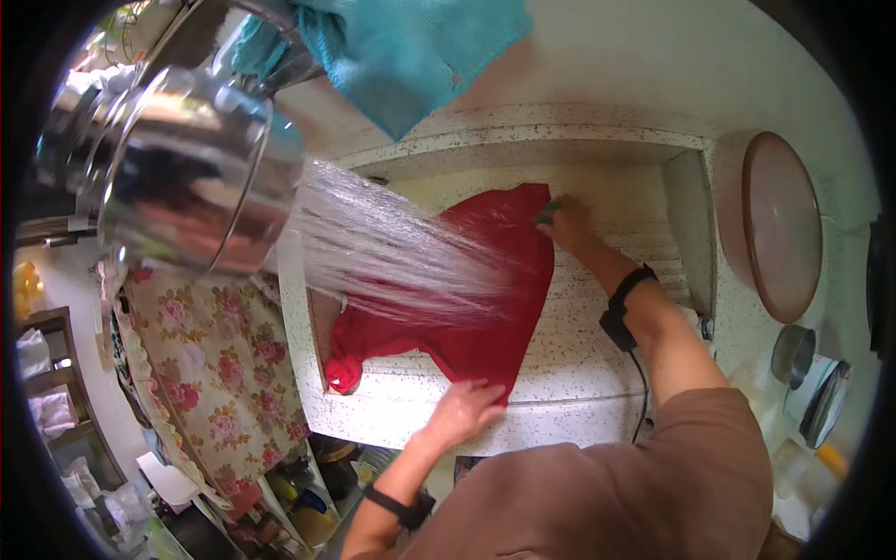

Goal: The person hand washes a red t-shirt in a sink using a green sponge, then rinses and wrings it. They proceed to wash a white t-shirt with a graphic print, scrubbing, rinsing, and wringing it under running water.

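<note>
A red garment [504, 271] lies spread in a speckled white washing trough [689, 215] with a ridged board. Water [373, 243] sprays onto it from a large chrome fixture [187, 173] at the upper left. My right hand [571, 222] is at the garment's upper right, closed on a small green object, too small to make out, touching the fabric. Near the trough's front edge my left hand [462, 411] rests on the garment's lower end, fingers apart and lying on the cloth. Dark straps circle both wrists.
A turquoise cloth [401, 51] hangs above the trough. On the right stand a pink basin [775, 224], a metal bowl [791, 357] and a container [812, 401]. At left hangs a floral curtain [210, 373], beside shelves [51, 392] with assorted items.
</note>
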The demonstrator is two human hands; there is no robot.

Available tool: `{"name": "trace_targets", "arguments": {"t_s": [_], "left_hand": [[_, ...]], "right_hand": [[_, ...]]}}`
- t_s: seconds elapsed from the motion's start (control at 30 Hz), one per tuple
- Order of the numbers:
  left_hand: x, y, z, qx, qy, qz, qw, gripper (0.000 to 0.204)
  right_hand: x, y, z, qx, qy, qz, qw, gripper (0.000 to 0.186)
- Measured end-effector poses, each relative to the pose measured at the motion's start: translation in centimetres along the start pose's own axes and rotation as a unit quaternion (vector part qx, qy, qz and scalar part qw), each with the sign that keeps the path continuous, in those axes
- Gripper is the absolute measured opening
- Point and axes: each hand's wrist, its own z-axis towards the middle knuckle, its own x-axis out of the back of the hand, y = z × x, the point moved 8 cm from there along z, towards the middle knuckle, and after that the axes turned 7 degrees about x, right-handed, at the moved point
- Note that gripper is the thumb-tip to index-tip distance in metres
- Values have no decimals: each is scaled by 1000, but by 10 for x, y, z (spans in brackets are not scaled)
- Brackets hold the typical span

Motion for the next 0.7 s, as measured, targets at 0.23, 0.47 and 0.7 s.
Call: {"name": "trace_targets", "arguments": {"t_s": [0.23,0.47,0.7], "left_hand": [[15,-3,63,130,77,191,970,71],[-34,20,5,39,-98,59,993,67],[-14,16,-1,-27,9,63,998,60]], "right_hand": [[-32,-1,-70,51,52,34,997,35],[-34,-102,-139,142,-83,346,924,35],[-51,-2,-24,9,-28,144,989,28]]}}
